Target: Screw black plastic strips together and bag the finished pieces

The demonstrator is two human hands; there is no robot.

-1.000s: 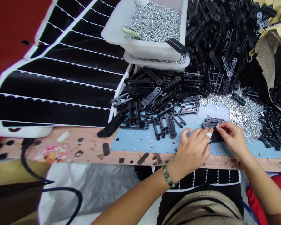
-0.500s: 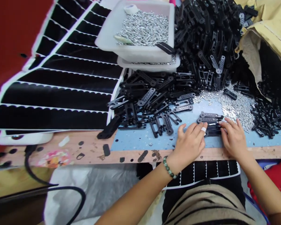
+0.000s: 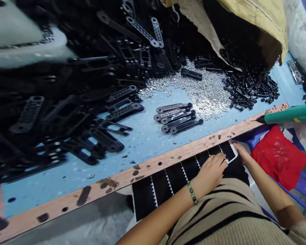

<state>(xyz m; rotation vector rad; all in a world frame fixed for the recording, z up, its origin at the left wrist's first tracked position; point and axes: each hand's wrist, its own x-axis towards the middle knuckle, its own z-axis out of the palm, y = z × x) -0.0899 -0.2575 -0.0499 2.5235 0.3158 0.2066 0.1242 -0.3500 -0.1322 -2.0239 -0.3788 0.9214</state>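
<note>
Just under table edge, left hand and right hand touch sheet.

Blue tabletop; wooden edge strip along near side, dark marks on it. Five black link pieces laid side by side mid-table. Loose silver screws heaped just behind them. Large pile of black plastic parts at left, blurred. Smaller black parts at mouth of brown paper sack. Green tool at right edge, above red cloth. White tray top left, blurred.
</note>
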